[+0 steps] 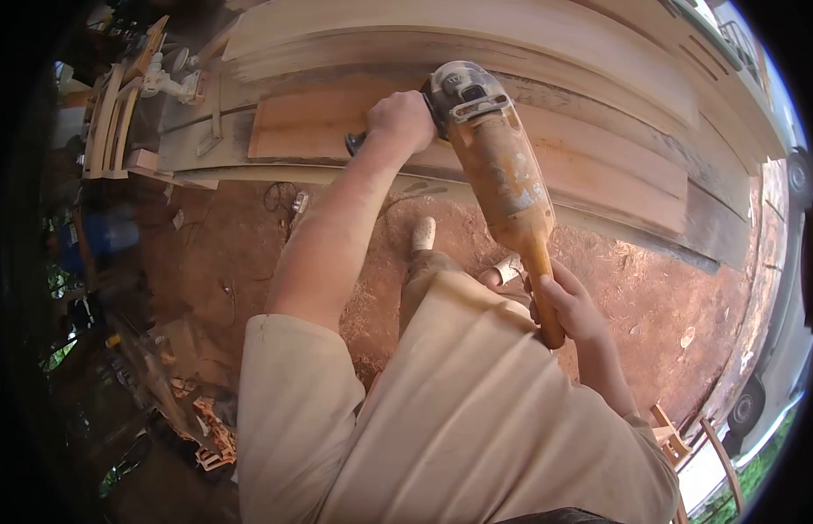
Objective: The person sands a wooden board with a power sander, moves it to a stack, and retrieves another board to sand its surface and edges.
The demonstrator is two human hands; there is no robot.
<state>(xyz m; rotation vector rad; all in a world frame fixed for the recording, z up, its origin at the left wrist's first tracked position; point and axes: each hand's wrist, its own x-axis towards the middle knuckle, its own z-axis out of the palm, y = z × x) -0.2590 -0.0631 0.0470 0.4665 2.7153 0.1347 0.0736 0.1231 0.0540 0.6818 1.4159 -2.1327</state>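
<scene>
A large, dust-covered power tool (502, 157) with a scuffed orange-brown body spans the middle of the view, its head over a reddish wooden board (310, 122). My left hand (401, 124) is closed round the black side handle beside the tool's head. Lower right, my right hand (565, 301) wraps round the rear grip. The tool's underside is hidden, so I cannot tell whether it touches the wood. The board lies on a bench of long planks (372, 44).
A cordless drill (175, 83) rests at the bench's left end, near stacked wooden frames (110, 131). Wood scraps (216, 432) lie lower left on the reddish dirt ground (223, 253). Vehicles (769, 367) stand at the right, near a wooden chair-like frame (721, 454).
</scene>
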